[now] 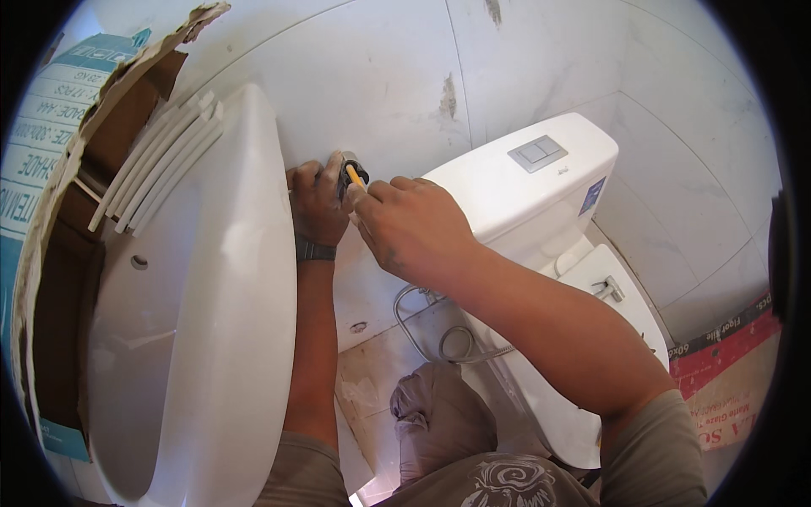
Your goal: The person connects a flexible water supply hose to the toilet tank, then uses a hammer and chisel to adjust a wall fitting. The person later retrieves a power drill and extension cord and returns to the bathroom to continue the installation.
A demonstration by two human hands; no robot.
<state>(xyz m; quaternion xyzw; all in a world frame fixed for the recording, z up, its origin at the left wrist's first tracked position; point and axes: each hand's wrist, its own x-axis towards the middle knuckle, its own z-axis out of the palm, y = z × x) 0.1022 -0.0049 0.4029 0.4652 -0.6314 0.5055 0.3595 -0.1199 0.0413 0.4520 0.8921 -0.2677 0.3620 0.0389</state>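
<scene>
Both of my hands meet at the wall between the sink and the toilet. My left hand [318, 201], with a dark band on its wrist, is closed around a short, dark, round fitting [345, 173]; part of it shows grey. My right hand [416, 221] reaches across from the right, its fingers closed on a slim orange stick-like tool [355, 176]. The orange tool's upper end lies at the mouth of the dark fitting. Its lower part is hidden by my fingers, so its exact kind does not show.
A white sink [228, 279] stands close on the left, with several white tubes [169, 160] on it and a torn carton [72, 169] beyond. Right of my hands is a white toilet [507, 198]. A coiled metal hose [456, 342] hangs beside it, and a spray head [608, 290] rests on the lid.
</scene>
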